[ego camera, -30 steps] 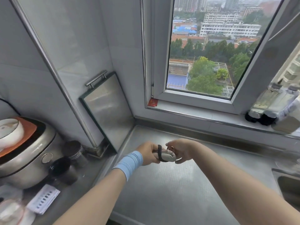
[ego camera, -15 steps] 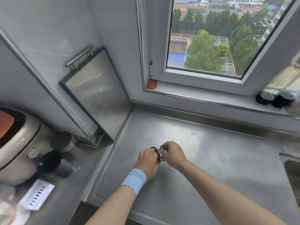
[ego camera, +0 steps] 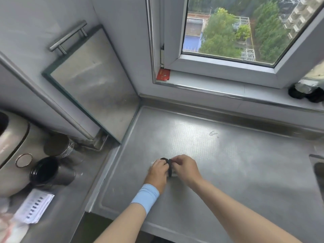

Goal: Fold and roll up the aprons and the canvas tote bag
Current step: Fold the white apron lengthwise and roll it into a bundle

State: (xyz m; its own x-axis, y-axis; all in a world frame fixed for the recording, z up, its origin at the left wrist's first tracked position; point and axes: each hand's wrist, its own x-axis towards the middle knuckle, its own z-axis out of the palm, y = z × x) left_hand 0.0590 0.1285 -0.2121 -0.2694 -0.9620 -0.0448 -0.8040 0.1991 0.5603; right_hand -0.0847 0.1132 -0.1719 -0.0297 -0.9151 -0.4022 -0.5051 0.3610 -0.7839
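Note:
A small pale rolled-up bundle of cloth (ego camera: 152, 162) with a black strap (ego camera: 169, 168) wound round it lies low over the steel counter (ego camera: 228, 163). My left hand (ego camera: 158, 171), with a light blue wristband, grips the bundle from the left and covers most of it. My right hand (ego camera: 185, 167) pinches the black strap from the right. Both hands meet over the roll. I cannot tell whether the roll is an apron or the tote bag.
A steel board with a handle (ego camera: 91, 79) leans in the left corner. A rice cooker (ego camera: 12, 146), a metal tin (ego camera: 59, 146), a dark cup (ego camera: 45, 171) and a paper card (ego camera: 34, 206) stand at left. A sink (ego camera: 318, 171) is at right, bottles (ego camera: 308, 88) on the windowsill.
Both hands have come down with the roll from mid-air toward the counter, and the view has tilted downward. The hands keep their hold on the roll and its strap.

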